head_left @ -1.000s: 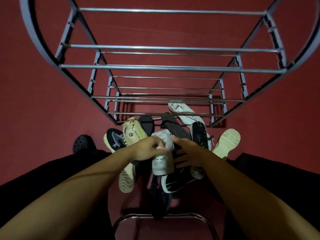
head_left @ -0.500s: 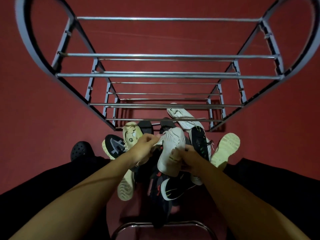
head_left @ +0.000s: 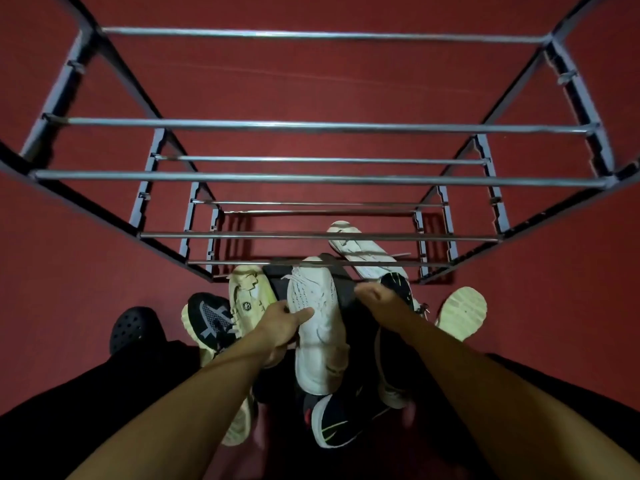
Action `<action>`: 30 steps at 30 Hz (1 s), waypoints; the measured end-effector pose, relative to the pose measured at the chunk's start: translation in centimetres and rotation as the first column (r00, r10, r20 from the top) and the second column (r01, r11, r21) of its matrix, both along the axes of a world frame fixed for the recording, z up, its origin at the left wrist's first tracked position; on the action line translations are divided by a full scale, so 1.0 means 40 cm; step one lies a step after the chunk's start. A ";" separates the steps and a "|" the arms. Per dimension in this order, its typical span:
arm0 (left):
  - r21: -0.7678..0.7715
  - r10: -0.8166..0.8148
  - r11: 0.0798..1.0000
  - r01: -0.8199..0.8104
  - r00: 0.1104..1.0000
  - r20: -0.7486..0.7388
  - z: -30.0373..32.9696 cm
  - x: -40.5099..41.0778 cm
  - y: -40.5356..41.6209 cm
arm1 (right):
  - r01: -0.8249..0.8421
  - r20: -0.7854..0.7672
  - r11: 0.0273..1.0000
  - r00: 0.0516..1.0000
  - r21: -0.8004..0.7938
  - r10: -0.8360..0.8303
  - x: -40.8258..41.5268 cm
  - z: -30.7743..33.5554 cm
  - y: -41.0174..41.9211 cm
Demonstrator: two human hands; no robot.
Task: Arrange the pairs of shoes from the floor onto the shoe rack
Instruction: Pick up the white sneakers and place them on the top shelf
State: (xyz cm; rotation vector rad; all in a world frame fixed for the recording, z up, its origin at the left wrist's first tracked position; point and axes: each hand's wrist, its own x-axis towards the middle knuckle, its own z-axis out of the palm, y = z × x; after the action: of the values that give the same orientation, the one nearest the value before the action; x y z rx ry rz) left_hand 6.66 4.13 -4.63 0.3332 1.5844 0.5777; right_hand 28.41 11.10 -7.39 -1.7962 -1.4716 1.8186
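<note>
Ahead of the left hand's fingers (head_left: 304,313) the white sneaker (head_left: 317,327) fills the middle, with the cream shoe (head_left: 247,299) pressed close on their outer side. Beyond the right hand (head_left: 372,296) the lowest rails of the shoe rack (head_left: 311,263) cross the way forward, and a white shoe (head_left: 360,251) lies under them just past the fingertips. The upper tiers look bare between their bars, though how wide those gaps are is hard to judge in this wide view.
</note>
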 end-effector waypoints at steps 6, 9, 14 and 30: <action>0.090 0.009 0.996 0.002 0.993 -0.120 -0.030 -0.033 0.057 | -0.295 0.497 0.952 0.840 0.082 0.218 0.037 -0.139 0.148; 0.069 0.032 0.997 -0.027 0.997 -0.071 -0.042 -0.025 0.060 | -0.367 0.584 0.930 0.759 0.020 0.287 0.042 -0.176 0.176; 0.056 -0.017 0.998 0.017 1.000 -0.001 -0.075 -0.040 0.049 | -0.344 0.452 0.929 0.812 -0.139 0.368 0.096 -0.340 0.233; 0.032 -0.050 0.998 0.050 0.999 -0.007 -0.106 -0.092 0.047 | -0.337 0.520 0.932 0.776 -0.136 0.357 0.085 -0.364 0.245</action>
State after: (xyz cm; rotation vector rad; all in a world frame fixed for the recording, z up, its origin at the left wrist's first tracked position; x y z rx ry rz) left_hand 3.00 6.02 -8.86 0.3976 1.5702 0.5645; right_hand 31.80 20.90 -21.97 -2.3109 -2.1077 1.5417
